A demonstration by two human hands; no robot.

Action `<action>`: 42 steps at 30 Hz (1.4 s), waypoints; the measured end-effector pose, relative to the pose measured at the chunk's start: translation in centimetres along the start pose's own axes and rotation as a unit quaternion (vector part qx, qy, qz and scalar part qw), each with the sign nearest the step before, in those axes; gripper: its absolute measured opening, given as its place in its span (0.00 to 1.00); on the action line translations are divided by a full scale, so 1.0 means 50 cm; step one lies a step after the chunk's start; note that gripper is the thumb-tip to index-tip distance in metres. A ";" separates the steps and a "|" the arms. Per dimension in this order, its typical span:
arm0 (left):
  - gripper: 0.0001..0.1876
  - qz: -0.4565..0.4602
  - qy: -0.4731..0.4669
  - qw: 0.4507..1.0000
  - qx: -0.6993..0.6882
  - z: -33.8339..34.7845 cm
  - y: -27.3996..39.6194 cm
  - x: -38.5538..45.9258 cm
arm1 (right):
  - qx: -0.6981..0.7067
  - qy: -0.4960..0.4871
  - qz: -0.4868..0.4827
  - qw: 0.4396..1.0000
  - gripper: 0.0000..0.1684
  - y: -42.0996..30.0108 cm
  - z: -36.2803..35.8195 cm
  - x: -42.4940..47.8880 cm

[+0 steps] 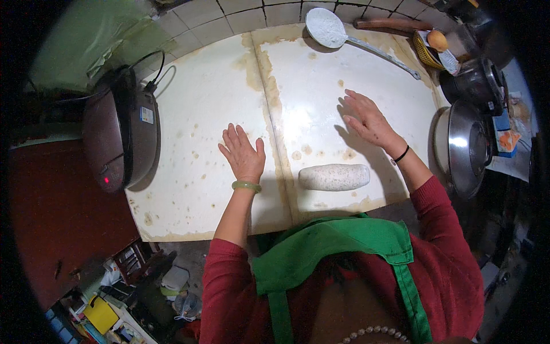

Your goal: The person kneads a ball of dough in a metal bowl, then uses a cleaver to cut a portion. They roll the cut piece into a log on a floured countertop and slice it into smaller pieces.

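Note:
My left hand (245,155) is palm down at the left half of a stained white tabletop (202,107), fingers spread and holding nothing. Whether it touches the surface I cannot tell. A green bangle circles that wrist. On the other side of the table seam, my right hand (368,118) is raised above the top and casts a shadow; it too is empty, thumb apart from the fingers. Below it, near the front edge, lies a pale, dark-speckled log-shaped piece (334,177), perhaps dough, apart from both hands.
A large ladle (326,28) heaped with white powder rests at the back. A dark electric cooker (137,133) with a lit red light stands left. A lidded pan (464,146), a black pot (477,86) and a yellow basket (423,53) line the right. Tiles (245,21) border the back.

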State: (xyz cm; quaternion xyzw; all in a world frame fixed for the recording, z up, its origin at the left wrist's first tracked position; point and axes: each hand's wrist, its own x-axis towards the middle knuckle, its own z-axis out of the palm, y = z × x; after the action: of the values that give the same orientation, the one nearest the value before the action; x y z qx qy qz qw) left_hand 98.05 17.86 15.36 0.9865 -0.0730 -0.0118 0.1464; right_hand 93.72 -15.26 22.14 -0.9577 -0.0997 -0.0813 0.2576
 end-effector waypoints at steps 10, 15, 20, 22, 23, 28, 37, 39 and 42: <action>0.35 0.016 0.024 0.999 -0.016 0.011 -0.005 -0.007 | 0.066 -0.136 -0.021 0.988 0.08 -0.076 0.073 0.037; 0.35 0.013 0.019 1.000 0.006 0.006 -0.003 -0.008 | -0.068 -0.199 -0.251 0.945 0.34 -0.130 0.209 0.055; 0.34 0.011 0.033 0.999 0.028 0.008 0.005 -0.008 | -0.128 -0.142 -0.034 0.981 0.36 -0.017 0.134 0.006; 0.33 -0.001 0.031 0.999 0.035 0.002 0.006 -0.010 | -0.171 -0.136 0.034 0.975 0.37 0.026 0.090 -0.067; 0.33 -0.004 0.032 0.999 0.034 0.000 0.009 -0.010 | -0.196 -0.189 0.044 0.961 0.38 0.002 0.079 -0.082; 0.31 -0.007 0.027 0.999 0.031 -0.007 0.023 -0.004 | -0.091 -0.201 -0.215 0.951 0.36 0.007 0.110 -0.039; 0.34 0.058 -0.042 0.997 0.009 -0.059 0.067 -0.035 | -0.003 -0.104 0.023 0.994 0.28 0.083 -0.004 -0.046; 0.34 0.216 -0.070 0.974 -0.027 -0.095 0.154 -0.131 | 0.006 -0.054 0.035 0.998 0.27 0.065 -0.022 -0.064; 0.42 0.372 -0.177 0.910 -0.050 -0.076 0.243 -0.275 | 0.026 -0.017 0.021 0.999 0.27 0.051 -0.032 -0.082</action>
State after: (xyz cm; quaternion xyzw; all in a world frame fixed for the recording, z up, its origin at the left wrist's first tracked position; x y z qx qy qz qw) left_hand 82.88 9.48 22.54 0.8608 -0.4588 -0.1343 0.1744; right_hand 90.18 -18.88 21.45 -0.9538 -0.0858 -0.0567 0.2823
